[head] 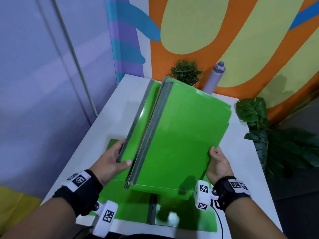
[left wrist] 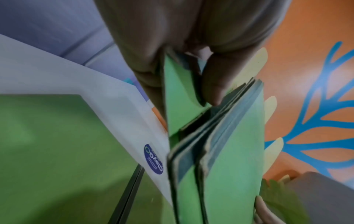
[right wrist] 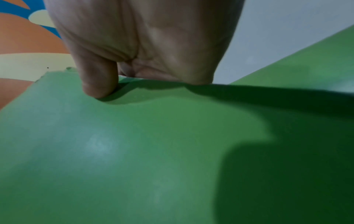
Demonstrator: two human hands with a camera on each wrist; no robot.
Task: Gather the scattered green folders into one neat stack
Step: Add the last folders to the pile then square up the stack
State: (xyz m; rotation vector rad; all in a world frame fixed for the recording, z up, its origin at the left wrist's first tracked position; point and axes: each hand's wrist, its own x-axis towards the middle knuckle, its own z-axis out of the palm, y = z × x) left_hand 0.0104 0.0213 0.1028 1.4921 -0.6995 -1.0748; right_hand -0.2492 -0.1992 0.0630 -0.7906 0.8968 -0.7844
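Both hands hold green folders above the white table (head: 241, 161). My left hand (head: 119, 159) grips one green folder (head: 143, 118) with a grey spine at its near corner, thumb on top. My right hand (head: 215, 156) grips the right edge of a thicker bundle of green folders (head: 183, 135), which overlaps the left one. The left wrist view looks along the grey spines of that bundle (left wrist: 220, 151) beside the thumb-held left folder (left wrist: 176, 94). My right thumb (right wrist: 97, 84) presses the bundle's top cover (right wrist: 134, 151). Another green folder (head: 131, 209) lies open flat on the table beneath.
A small potted plant (head: 186, 71) and a grey bottle (head: 214, 75) stand at the table's far edge against the painted wall. A large leafy plant (head: 276, 135) sits right of the table. A blue round sticker (left wrist: 154, 159) marks the table.
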